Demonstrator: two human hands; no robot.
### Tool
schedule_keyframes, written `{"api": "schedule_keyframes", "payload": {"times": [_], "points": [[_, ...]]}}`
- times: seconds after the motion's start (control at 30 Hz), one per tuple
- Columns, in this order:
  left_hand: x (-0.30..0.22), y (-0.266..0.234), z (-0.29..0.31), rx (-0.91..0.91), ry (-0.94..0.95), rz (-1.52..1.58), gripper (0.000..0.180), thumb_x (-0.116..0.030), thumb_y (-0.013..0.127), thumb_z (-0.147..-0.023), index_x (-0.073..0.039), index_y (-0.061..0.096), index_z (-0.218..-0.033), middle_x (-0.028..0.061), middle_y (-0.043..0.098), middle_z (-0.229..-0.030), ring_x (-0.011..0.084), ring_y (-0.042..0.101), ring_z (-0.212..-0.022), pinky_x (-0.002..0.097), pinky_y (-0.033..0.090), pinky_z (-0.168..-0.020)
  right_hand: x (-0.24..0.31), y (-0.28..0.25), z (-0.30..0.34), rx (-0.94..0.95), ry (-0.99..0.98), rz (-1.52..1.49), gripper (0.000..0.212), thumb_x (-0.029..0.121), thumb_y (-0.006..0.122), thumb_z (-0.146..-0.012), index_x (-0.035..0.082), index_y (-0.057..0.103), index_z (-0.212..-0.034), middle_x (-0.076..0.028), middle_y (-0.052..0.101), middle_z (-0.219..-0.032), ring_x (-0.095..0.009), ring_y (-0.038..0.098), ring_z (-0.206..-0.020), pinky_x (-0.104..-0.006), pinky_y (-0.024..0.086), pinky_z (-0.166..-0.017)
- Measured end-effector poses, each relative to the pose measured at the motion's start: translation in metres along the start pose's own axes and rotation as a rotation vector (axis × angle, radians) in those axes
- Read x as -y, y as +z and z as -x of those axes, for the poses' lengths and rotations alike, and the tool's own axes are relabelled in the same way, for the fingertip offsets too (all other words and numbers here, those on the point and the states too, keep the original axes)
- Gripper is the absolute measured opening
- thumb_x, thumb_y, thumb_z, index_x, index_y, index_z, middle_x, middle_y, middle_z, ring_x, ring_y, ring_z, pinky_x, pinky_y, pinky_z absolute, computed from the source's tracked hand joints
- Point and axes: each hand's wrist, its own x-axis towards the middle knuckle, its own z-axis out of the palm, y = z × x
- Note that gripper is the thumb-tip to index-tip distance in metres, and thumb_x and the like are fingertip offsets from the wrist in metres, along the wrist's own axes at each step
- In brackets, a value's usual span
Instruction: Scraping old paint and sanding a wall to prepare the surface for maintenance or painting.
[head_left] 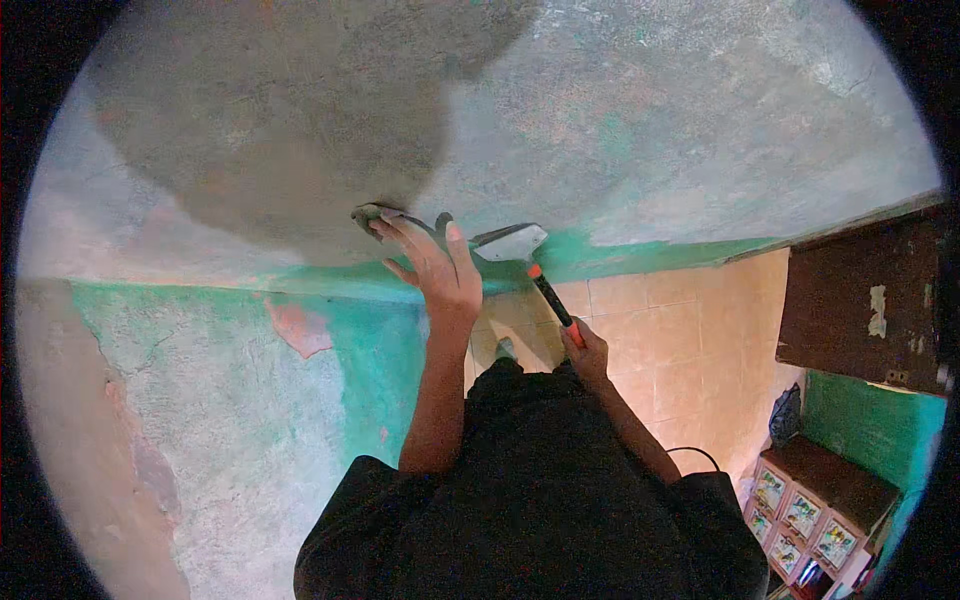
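Note:
My left hand (447,275) is raised to the wall, fingers stretched over a dark flat tool (366,214) and pressing it to the surface. Most of that tool lies hidden under the fingers, so I cannot make out its kind. The tool sits at the lower edge of a large darker grey, damp-looking patch (300,130). Lower and to the right, my right hand (588,352) grips a scraper (553,303) by its black and orange handle. The scraper's wide pale blade (512,243) points up toward the wall, close to my left hand; contact with the wall cannot be told.
The wall (680,120) has worn grey and green paint, and a side wall (240,400) with peeling patches stands at left. Below is a tiled floor (680,330). At right are a dark brown wooden panel (850,320) and a small drawer cabinet (820,490) with a dark bag (786,412).

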Motion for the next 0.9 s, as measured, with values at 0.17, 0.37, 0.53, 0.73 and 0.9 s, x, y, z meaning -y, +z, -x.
{"api": "schedule_keyframes", "payload": {"times": [0.17, 0.37, 0.53, 0.73, 0.9], "points": [[0.009, 0.004, 0.001, 0.011, 0.033, -0.033, 0.077, -0.039, 0.037, -0.1, 0.007, -0.002, -0.148, 0.0294, -0.008, -0.154, 0.0421, -0.007, -0.144, 0.0651, -0.009, -0.107, 0.002, -0.002, 0.004, -0.002, -0.005, 0.055, 0.042, 0.021, 0.069, -0.085, 0.006, 0.058, -0.123, -0.02, 0.068, -0.087, -0.031, 0.069, -0.079, -0.0374, 0.054, -0.067], [0.006, 0.001, -0.001, -0.014, 0.027, -0.018, 0.077, -0.037, 0.038, -0.099, 0.007, -0.002, -0.148, 0.0303, -0.007, -0.154, 0.0431, -0.007, -0.144, 0.0657, -0.008, -0.106, 0.01, 0.0, 0.004, 0.017, 0.094, -0.019, 0.039, 0.021, 0.068, -0.087, 0.01, 0.058, -0.123, -0.018, 0.067, -0.084, -0.028, 0.069, -0.077, -0.0361, 0.053, -0.067], [0.009, 0.001, 0.0, 0.004, 0.018, -0.02, 0.076, -0.035, 0.038, -0.099, 0.007, -0.002, -0.148, 0.0311, -0.007, -0.154, 0.0437, -0.006, -0.144, 0.0659, -0.009, -0.106, 0.016, -0.002, 0.007, 0.015, 0.009, -0.016, 0.036, 0.022, 0.067, -0.088, 0.009, 0.059, -0.121, -0.018, 0.067, -0.083, -0.03, 0.069, -0.076, -0.0366, 0.053, -0.065], [0.016, 0.004, 0.0, 0.054, 0.0, -0.073, 0.076, -0.036, 0.038, -0.099, 0.007, -0.002, -0.148, 0.0307, -0.008, -0.154, 0.0432, -0.008, -0.144, 0.0657, -0.009, -0.106, -0.002, 0.002, 0.008, 0.0, 0.01, 0.005, 0.036, 0.022, 0.067, -0.088, 0.008, 0.059, -0.12, -0.02, 0.066, -0.083, -0.032, 0.067, -0.074, -0.0381, 0.051, -0.064], [0.01, 0.003, 0.001, 0.009, 0.018, -0.042, 0.077, -0.037, 0.038, -0.099, 0.006, -0.002, -0.148, 0.0302, -0.008, -0.154, 0.0431, -0.008, -0.144, 0.0654, -0.008, -0.106, 0.007, -0.002, 0.005, 0.049, 0.04, -0.059, 0.037, 0.023, 0.066, -0.088, 0.007, 0.059, -0.12, -0.019, 0.064, -0.079, -0.031, 0.064, -0.07, -0.038, 0.05, -0.062]]}}
